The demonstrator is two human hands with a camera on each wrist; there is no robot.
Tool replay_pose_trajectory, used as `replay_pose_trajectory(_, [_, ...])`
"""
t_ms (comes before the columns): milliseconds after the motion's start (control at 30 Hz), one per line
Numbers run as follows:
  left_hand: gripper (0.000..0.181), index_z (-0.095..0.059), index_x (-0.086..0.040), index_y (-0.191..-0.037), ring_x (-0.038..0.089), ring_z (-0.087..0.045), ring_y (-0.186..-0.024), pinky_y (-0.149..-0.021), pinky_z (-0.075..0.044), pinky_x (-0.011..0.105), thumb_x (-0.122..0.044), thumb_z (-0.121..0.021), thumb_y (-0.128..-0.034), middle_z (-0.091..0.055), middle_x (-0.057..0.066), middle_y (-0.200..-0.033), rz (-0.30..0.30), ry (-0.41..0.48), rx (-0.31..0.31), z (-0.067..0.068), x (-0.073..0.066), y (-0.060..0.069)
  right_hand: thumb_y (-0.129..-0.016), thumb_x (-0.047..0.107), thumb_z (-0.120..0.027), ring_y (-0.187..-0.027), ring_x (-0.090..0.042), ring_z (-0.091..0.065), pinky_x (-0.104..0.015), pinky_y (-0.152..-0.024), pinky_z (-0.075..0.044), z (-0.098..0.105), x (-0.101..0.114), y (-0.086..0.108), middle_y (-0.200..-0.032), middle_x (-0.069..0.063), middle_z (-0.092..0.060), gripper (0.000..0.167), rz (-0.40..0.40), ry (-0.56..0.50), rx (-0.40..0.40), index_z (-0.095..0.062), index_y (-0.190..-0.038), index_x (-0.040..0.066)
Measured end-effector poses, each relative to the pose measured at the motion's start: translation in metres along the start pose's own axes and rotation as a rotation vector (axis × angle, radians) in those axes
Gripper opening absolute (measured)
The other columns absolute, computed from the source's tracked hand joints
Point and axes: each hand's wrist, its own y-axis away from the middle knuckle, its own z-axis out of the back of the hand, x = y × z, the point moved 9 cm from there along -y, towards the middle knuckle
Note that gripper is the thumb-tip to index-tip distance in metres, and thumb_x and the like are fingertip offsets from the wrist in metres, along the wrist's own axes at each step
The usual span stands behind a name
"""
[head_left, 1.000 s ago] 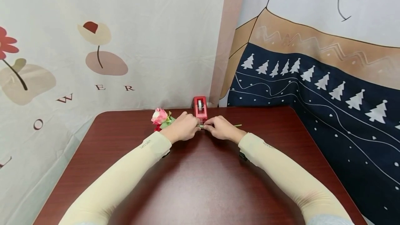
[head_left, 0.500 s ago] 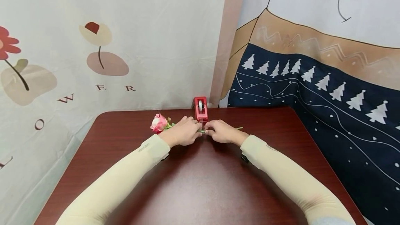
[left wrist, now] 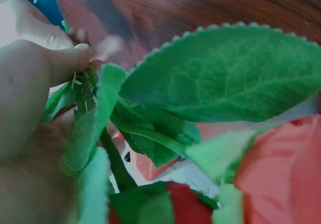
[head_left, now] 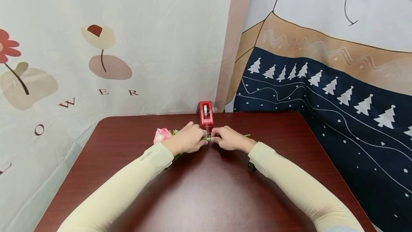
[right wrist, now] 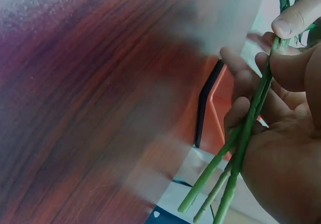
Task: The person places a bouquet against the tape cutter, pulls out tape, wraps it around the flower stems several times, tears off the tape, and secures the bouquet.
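Observation:
A small bunch of roses lies across both hands, its blooms to the left. In the head view a pink rose (head_left: pixel 162 135) shows beyond the left wrist; a red bloom (left wrist: pixel 288 176) and toothed leaves (left wrist: pixel 225 78) fill much of the left wrist view. My left hand (head_left: pixel 192 138) grips the green stems just below the leaves. Close beside it, my right hand (head_left: pixel 230 138) pinches at the stems (right wrist: pixel 248 128), whose three cut ends stick out past the palm. Directly behind the hands stands a red tape dispenser (head_left: pixel 206 119), with a clear strip of tape (head_left: pixel 207 127) running toward the fingers.
The dark red wooden table (head_left: pixel 206 189) reaches toward me between the forearms. Its back edge meets a pale printed curtain (head_left: pixel 167 46); a navy cloth with white trees (head_left: pixel 289 85) hangs at the right.
Both hands have come slightly toward me with the roses, drawing away from the dispenser. The pink rose has sunk lower and turned, now partly behind the left wrist.

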Motion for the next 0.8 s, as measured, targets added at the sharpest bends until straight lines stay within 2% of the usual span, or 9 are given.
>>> replay_pose_trajectory(167, [0.017, -0.08, -0.021, -0.096, 0.02, -0.071, -0.087, -0.091, -0.046, 0.043, -0.036, -0.077, -0.1037, -0.076, -0.005, -0.082, 0.009, 0.018, -0.03, 0.002, 0.003, -0.001, -0.111, 0.013, -0.064, -0.077, -0.008, -0.063, -0.031, -0.083, -0.056, 0.001, 0.004, 0.003, -0.082, 0.001, -0.075, 0.013, 0.018, -0.024, -0.023, -0.072, -0.1, 0.015])
replay_pose_trajectory(300, [0.016, -0.084, -0.021, -0.097, 0.017, -0.072, -0.088, -0.093, -0.048, 0.044, -0.034, -0.078, -0.1038, -0.08, -0.007, -0.086, 0.042, 0.095, -0.011, 0.0, 0.009, -0.004, -0.11, 0.011, -0.065, -0.073, -0.006, -0.061, -0.028, -0.079, -0.055, 0.0, 0.006, 0.004, -0.076, 0.005, -0.067, 0.012, 0.034, -0.005, -0.047, -0.069, -0.1, 0.014])
replay_pose_trajectory(367, [0.017, -0.086, -0.019, -0.1, 0.016, -0.071, -0.086, -0.097, -0.049, 0.046, -0.032, -0.076, -0.1052, -0.08, -0.007, -0.085, 0.054, 0.152, 0.022, -0.001, 0.012, -0.005, -0.11, 0.012, -0.066, -0.074, -0.006, -0.06, -0.026, -0.077, -0.054, 0.0, 0.007, 0.005, -0.077, 0.005, -0.066, 0.01, 0.038, 0.011, -0.06, -0.069, -0.1, 0.014])
replay_pose_trajectory(467, [0.023, -0.086, -0.016, -0.104, 0.013, -0.065, -0.078, -0.093, -0.052, 0.043, -0.031, -0.069, -0.1095, -0.074, -0.008, -0.077, 0.076, 0.255, 0.105, -0.003, 0.016, -0.007, -0.109, 0.011, -0.068, -0.076, -0.008, -0.06, -0.026, -0.076, -0.054, -0.001, 0.008, 0.006, -0.082, 0.002, -0.068, 0.008, 0.052, 0.024, -0.083, -0.07, -0.102, 0.013])
replay_pose_trajectory(600, [0.036, -0.083, -0.011, -0.099, 0.009, -0.05, -0.063, -0.071, -0.048, 0.031, -0.03, -0.058, -0.115, -0.056, -0.009, -0.065, 0.093, 0.39, 0.235, -0.008, 0.023, -0.011, -0.109, 0.013, -0.069, -0.082, -0.01, -0.064, -0.028, -0.08, -0.057, -0.001, 0.01, 0.007, -0.091, 0.001, -0.073, 0.004, 0.07, 0.058, -0.123, -0.071, -0.105, 0.011])
replay_pose_trajectory(667, [0.038, -0.082, -0.009, -0.096, 0.007, -0.047, -0.06, -0.066, -0.044, 0.028, -0.028, -0.056, -0.1157, -0.054, -0.01, -0.065, 0.089, 0.428, 0.281, -0.009, 0.025, -0.013, -0.109, 0.013, -0.069, -0.085, -0.011, -0.065, -0.03, -0.082, -0.058, -0.001, 0.011, 0.008, -0.094, 0.0, -0.074, 0.005, 0.076, 0.077, -0.14, -0.072, -0.106, 0.01])
replay_pose_trajectory(800, [0.035, -0.083, -0.008, -0.098, 0.006, -0.047, -0.06, -0.065, -0.043, 0.026, -0.024, -0.058, -0.1149, -0.057, -0.01, -0.067, 0.071, 0.441, 0.321, -0.008, 0.025, -0.016, -0.11, 0.013, -0.069, -0.087, -0.013, -0.066, -0.034, -0.085, -0.06, 0.0, 0.013, 0.009, -0.097, -0.002, -0.075, 0.007, 0.079, 0.094, -0.16, -0.073, -0.108, 0.009])
